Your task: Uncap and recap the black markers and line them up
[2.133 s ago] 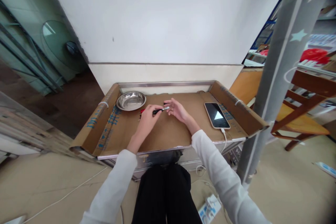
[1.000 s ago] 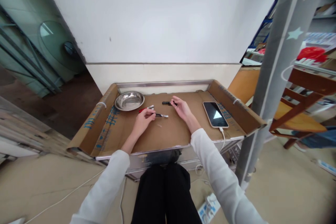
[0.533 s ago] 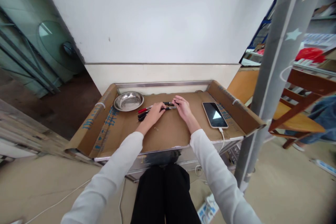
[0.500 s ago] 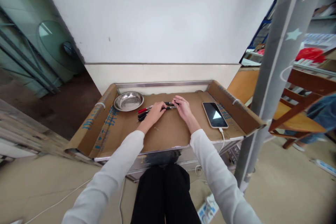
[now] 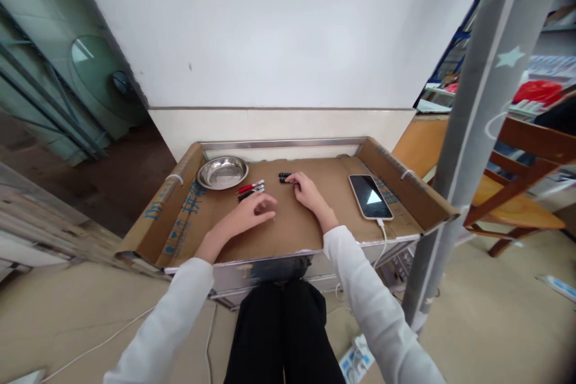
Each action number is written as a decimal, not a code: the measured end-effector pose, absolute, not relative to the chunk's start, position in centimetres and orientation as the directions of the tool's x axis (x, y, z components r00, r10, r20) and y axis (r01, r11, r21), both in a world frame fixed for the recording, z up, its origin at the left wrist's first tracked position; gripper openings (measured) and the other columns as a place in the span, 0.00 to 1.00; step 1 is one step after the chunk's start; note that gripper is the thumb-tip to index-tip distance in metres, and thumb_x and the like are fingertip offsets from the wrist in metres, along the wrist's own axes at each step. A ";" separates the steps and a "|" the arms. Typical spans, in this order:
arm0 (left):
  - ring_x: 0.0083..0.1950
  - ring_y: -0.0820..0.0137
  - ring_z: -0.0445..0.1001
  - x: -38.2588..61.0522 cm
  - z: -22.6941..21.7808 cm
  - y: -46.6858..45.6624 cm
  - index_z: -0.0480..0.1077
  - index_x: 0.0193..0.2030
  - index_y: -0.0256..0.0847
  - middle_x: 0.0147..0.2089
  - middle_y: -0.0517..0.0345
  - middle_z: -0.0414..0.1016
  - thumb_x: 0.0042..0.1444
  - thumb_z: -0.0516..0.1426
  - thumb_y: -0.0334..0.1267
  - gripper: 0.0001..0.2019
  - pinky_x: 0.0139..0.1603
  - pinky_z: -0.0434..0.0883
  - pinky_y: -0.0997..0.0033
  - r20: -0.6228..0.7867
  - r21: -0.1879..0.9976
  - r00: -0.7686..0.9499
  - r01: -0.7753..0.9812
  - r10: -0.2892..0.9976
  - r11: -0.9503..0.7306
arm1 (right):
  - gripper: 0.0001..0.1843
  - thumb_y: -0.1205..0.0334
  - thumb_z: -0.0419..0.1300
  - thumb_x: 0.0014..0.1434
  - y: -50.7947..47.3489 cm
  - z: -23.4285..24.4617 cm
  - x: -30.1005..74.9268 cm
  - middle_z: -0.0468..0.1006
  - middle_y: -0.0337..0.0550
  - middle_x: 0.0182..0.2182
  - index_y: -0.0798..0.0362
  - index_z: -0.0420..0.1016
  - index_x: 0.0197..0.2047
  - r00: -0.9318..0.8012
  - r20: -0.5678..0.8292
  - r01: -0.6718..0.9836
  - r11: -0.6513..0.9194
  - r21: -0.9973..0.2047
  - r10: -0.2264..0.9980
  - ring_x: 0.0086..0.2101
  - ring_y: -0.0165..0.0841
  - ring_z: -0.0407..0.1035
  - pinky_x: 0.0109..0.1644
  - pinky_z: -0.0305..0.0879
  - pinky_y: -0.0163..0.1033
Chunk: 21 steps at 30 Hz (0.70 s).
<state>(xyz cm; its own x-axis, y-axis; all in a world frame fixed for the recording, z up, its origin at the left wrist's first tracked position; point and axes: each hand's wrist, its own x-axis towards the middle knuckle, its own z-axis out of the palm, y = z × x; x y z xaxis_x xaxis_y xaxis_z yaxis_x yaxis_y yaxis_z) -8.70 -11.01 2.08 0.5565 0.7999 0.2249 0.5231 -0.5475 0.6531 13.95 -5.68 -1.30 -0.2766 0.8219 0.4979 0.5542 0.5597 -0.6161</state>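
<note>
My left hand hovers over the cardboard sheet, its thumb and fingers apart and nothing between them. Just beyond it lie a red pen and black pens, side by side, with pale ends pointing right. The hand partly covers the black ones. My right hand has its fingers drawn together at the end of a short black piece that looks like a pen cap. Another short black piece lies right behind it.
A shallow steel bowl stands at the back left. On the right lies a phone with a white charging cable. Folded cardboard walls edge both sides. A grey post rises past the right corner.
My left hand has left the pens and moved toward me, opening. My right hand has shifted slightly left. The short black pieces now lie apart from the pens.
</note>
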 end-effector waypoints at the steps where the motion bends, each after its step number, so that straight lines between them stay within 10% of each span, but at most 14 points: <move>1: 0.44 0.68 0.70 -8.9 1.8 -11.3 0.71 0.45 0.44 0.46 0.54 0.70 0.54 0.56 0.46 0.14 0.45 0.69 0.68 0.227 0.643 0.585 0.511 0.778 -0.571 | 0.23 0.79 0.45 0.48 -5.8 -1.3 13.9 0.71 0.46 0.41 0.54 0.70 0.43 -0.296 0.497 0.560 0.570 -0.602 0.816 0.42 0.32 0.67 0.51 0.63 0.41; 8: 0.35 0.71 0.69 -7.0 0.4 -9.7 0.71 0.32 0.41 0.35 0.58 0.68 0.56 0.55 0.44 0.10 0.41 0.68 0.69 0.271 0.610 0.574 0.519 0.773 -0.599 | 0.18 0.75 0.51 0.51 -6.0 -0.9 14.5 0.70 0.47 0.43 0.53 0.71 0.44 -0.259 0.487 0.725 0.501 -0.473 0.834 0.44 0.36 0.66 0.51 0.61 0.42; 21: 0.44 0.66 0.70 -1.6 -0.3 -4.7 0.69 0.38 0.40 0.40 0.54 0.72 0.55 0.52 0.29 0.07 0.51 0.67 0.63 0.416 0.546 0.461 0.562 0.784 -0.621 | 0.13 0.71 0.54 0.52 -5.1 -2.0 15.7 0.67 0.44 0.38 0.52 0.72 0.41 -0.186 0.477 0.674 0.464 -0.574 0.859 0.39 0.33 0.66 0.47 0.64 0.41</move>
